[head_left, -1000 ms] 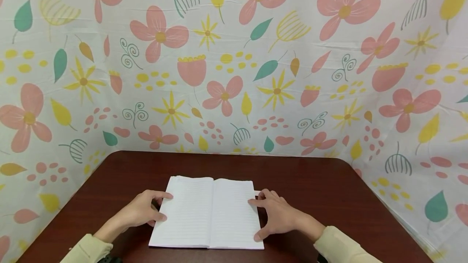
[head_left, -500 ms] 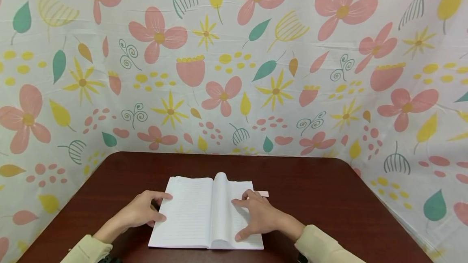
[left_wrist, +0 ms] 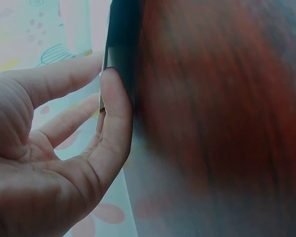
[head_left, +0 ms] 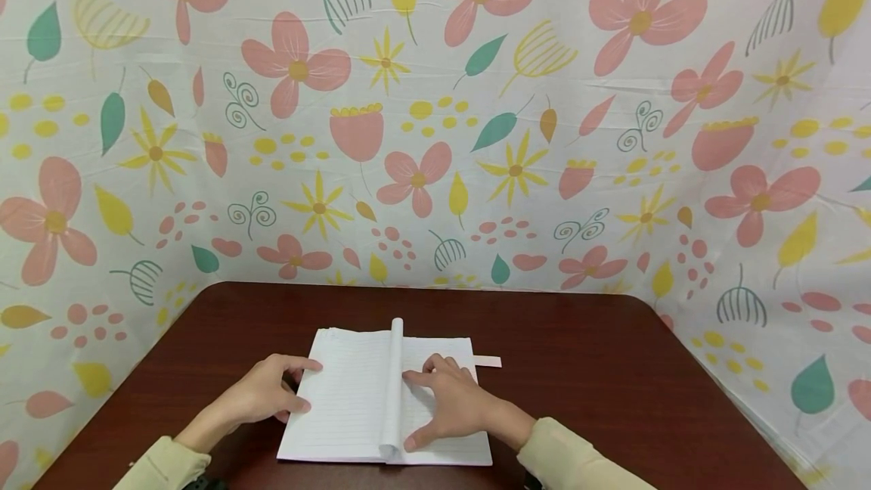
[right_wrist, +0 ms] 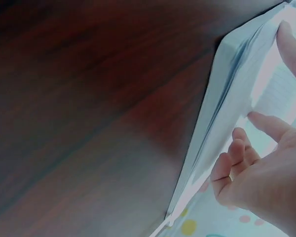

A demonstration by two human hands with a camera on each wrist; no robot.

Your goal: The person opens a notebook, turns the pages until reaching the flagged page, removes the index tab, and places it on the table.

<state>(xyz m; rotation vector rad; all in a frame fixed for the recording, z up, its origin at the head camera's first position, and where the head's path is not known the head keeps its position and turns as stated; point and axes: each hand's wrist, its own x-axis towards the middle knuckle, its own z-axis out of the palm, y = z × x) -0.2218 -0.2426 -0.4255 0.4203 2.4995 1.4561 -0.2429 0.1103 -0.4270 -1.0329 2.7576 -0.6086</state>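
An open notebook (head_left: 340, 399) with lined white pages lies on the table. My left hand (head_left: 268, 388) holds its left edge, thumb and index finger on the page and other fingers underneath; in the left wrist view, the left hand's curled finger (left_wrist: 113, 98) reaches behind the cover. A curled-over page (head_left: 393, 392) stands along the notebook's middle. Over the right half, my right hand (head_left: 459, 403) has thumb and index finger spread, their tips against or close to this page. Its other fingers (right_wrist: 237, 153) are bent and hold nothing in the right wrist view.
A narrow white strip (head_left: 488, 361) sticks out from the notebook's right edge. The dark red-brown table (head_left: 578, 354) has rounded far corners. A white cloth (head_left: 435, 134) printed with flowers hangs behind and at both sides.
My right hand has moved left from the notebook's right edge, pushing a page that has curled up toward the middle. The white strip now shows more fully. The left hand has stayed put.
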